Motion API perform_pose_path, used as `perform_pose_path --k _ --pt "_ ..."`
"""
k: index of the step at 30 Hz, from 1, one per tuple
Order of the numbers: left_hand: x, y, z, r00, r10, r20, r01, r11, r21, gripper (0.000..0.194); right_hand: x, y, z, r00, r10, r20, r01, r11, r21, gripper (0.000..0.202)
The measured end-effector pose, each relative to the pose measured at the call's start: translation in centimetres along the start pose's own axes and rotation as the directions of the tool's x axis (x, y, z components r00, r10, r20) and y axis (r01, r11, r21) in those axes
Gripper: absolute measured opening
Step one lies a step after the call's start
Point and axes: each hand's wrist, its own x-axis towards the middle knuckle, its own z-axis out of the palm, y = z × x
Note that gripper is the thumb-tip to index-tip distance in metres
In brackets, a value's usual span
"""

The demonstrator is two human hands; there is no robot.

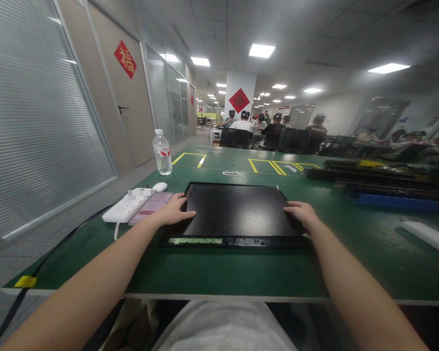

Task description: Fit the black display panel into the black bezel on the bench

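Note:
A flat black panel [237,209] lies on the green table [227,278] in front of me, with a green strip [195,241] along the left part of its near edge. My left hand [175,208] grips the panel's left side, its thumb resting on the dark surface and the fingers at the rim. On the opposite side my right hand [300,213] holds the right edge, thumb on top and the other fingers partly hidden behind the edge.
Left of the panel are a phone [151,207], a white power strip [122,209], a white mouse [160,186] and a water bottle [163,153]. Stacked dark frames [384,175] and a white bar [429,236] lie at the right. People sit farther back.

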Motion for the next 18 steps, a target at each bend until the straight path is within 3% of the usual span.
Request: perform_pose_path --k 4,18 --pt "0.01 0.02 0.01 1.0 -0.011 0.002 0.011 1.0 0.003 0.08 -0.11 -0.19 0.04 0.997 0.075 -0.006 -0.075 0.997 0.005 0.042" --pt "-0.04 0.1 -0.04 1.0 -0.006 0.01 0.006 1.0 0.01 0.08 -0.23 -0.35 0.01 0.998 0.024 0.05 -0.019 0.996 -0.087 0.039"
